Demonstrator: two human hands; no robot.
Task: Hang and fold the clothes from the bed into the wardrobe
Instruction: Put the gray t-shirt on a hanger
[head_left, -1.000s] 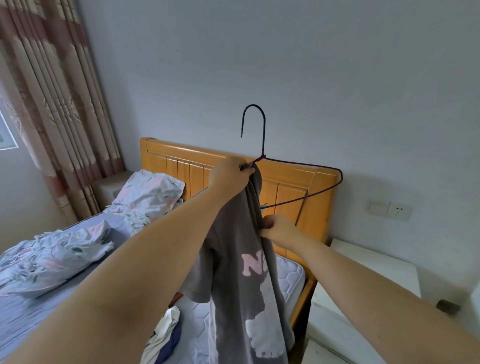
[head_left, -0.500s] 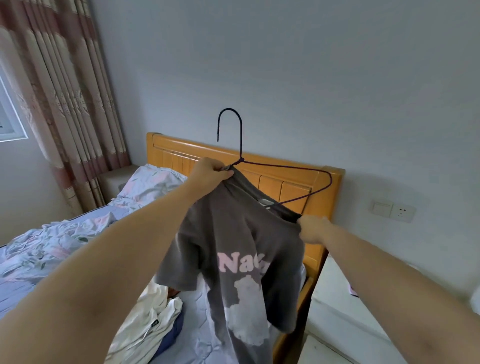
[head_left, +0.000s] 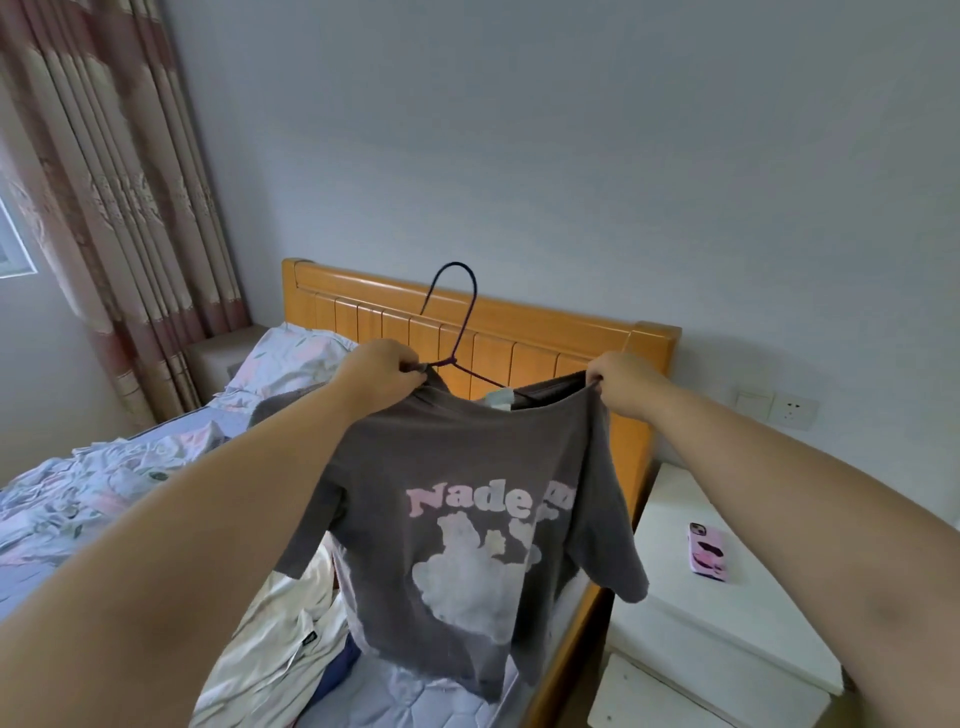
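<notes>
Matt cloth T-shirt (head_left: 467, 499), glossy wooden headboard (head_left: 545, 332)

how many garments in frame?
3: grey T-shirt held up with the hanger; cream garment on the mattress; dark blue garment partly under it. More may be hidden behind the shirt.

Soft, rather dim daylight is coming from the window (head_left: 13, 244) at the left edge, past the curtain (head_left: 130, 182); the wall (head_left: 571, 156) is looking flat and bluish grey; the headboard (head_left: 649, 332) is casting a faint shadow rightward; the T-shirt (head_left: 467, 467) print is reading crisp; wide-angle distortion is bowing the curtain and swelling the forearms (head_left: 182, 545) at the lower corners.
</notes>
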